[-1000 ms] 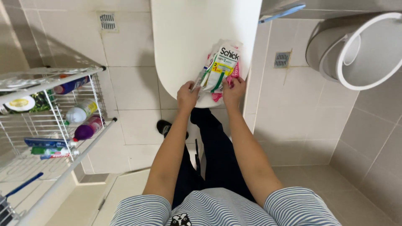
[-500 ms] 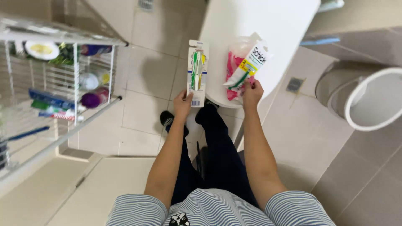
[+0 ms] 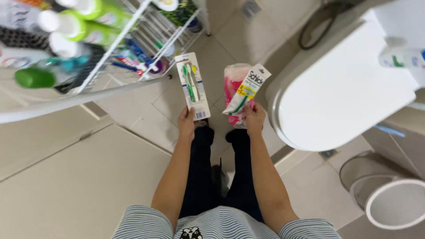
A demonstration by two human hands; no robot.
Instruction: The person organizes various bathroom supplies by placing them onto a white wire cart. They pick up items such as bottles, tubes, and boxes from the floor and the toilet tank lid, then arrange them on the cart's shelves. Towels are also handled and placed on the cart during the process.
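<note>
Head view: the left hand (image 3: pixel 186 121) gripped a toothbrush pack (image 3: pixel 193 86); at three o'clock, the right hand (image 3: pixel 254 118) clutched a razor pack (image 3: pixel 241 94).

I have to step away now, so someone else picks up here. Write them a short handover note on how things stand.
Left hand: grips a toothbrush pack by its bottom edge, held upright.
Right hand: holds a bag of razors, pink and green.
Both packs are apart, in the air over the tiled floor, between the wire rack and the closed toilet lid.
Done: both packs are off any surface.
Left: neither is set down yet.
</note>
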